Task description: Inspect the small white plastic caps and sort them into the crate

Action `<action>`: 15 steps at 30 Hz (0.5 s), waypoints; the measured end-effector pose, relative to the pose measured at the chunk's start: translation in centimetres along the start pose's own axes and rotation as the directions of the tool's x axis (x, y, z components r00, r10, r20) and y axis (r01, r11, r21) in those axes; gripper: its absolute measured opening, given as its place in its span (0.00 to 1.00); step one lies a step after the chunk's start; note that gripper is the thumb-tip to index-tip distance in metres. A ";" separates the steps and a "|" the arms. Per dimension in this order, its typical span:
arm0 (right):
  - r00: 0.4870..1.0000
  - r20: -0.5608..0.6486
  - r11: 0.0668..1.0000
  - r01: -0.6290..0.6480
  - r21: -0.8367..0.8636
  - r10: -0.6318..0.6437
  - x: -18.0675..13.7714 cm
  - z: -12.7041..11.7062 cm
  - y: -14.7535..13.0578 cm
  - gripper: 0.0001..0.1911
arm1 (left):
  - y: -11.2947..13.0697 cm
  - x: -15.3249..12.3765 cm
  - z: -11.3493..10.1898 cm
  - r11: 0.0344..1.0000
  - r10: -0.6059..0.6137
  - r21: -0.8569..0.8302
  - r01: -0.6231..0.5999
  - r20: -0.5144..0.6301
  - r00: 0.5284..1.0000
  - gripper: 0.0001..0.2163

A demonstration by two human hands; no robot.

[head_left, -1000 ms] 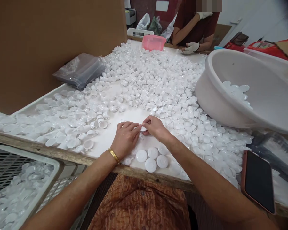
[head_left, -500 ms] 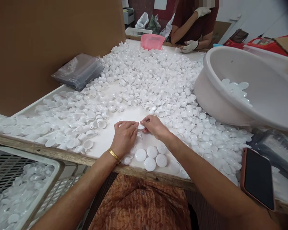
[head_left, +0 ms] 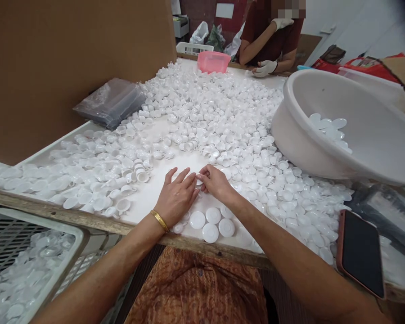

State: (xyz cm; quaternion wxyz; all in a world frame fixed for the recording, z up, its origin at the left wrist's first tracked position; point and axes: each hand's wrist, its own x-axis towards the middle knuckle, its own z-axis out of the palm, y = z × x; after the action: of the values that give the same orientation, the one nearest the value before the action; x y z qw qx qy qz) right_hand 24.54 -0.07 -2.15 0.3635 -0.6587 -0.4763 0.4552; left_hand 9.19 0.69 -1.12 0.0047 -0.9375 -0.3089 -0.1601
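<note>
My left hand, with a gold bangle at the wrist, lies on the white table with its fingers stretched forward. My right hand meets it fingertip to fingertip, pinching a small white plastic cup between thumb and fingers. Just below my hands lie several small white saucers in a tight group. A thick heap of tiny white cups and saucers covers most of the table around and beyond my hands.
A big white basin holding a few saucers leans at the right. A phone lies at the right front edge. A crate of white pieces stands low left. Clear bags, a pink tub and another person's gloved hand are farther back.
My left hand's fingers have uncurled and now lie stretched out flat. My right hand keeps its pinch on the small cup in nearly the same spot.
</note>
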 end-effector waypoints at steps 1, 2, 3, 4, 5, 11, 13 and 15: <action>1.000 0.017 0.999 -0.020 0.033 0.019 0.0 0.0 0.0 0.03 | 0.0 0.0 0.0 1.000 0.016 0.008 -0.016 0.006 1.000 0.12; 0.998 0.034 0.997 -0.046 0.069 0.043 0.0 0.0 0.0 0.03 | 0.0 0.1 0.0 0.999 0.034 0.016 -0.034 0.014 0.999 0.13; 0.997 0.047 0.993 -0.070 0.100 0.066 0.0 0.0 0.0 0.04 | 0.0 0.1 0.1 0.998 0.051 0.023 -0.052 0.027 0.998 0.13; 0.995 0.053 0.988 -0.091 0.123 0.085 0.0 0.0 0.0 0.04 | 0.0 0.2 0.1 0.997 0.070 0.026 -0.071 0.043 0.997 0.13; 0.994 0.054 0.985 -0.106 0.138 0.100 0.1 0.1 0.0 0.04 | 0.0 0.3 0.1 0.996 0.089 0.027 -0.091 0.058 0.994 0.13; 0.997 0.033 0.993 -0.071 0.090 0.069 0.3 -0.1 0.2 0.06 | 0.0 0.6 0.5 0.989 0.143 0.011 -0.145 0.088 0.986 0.13; 0.998 0.040 0.997 -0.050 0.052 0.048 0.2 -0.2 0.3 0.06 | 0.1 0.6 0.7 0.992 0.123 0.006 -0.124 0.082 0.989 0.13; 0.998 0.043 0.999 -0.042 0.013 0.042 0.3 -0.1 0.2 0.06 | 0.1 0.6 0.7 0.996 0.091 -0.010 -0.091 0.063 0.994 0.14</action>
State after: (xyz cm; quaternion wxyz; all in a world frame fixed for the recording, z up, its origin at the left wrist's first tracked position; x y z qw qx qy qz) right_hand 24.73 0.11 -2.42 0.3482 -0.6560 -0.4668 0.4802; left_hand 9.91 1.04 -1.60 -0.0013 -0.9552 -0.2653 -0.1312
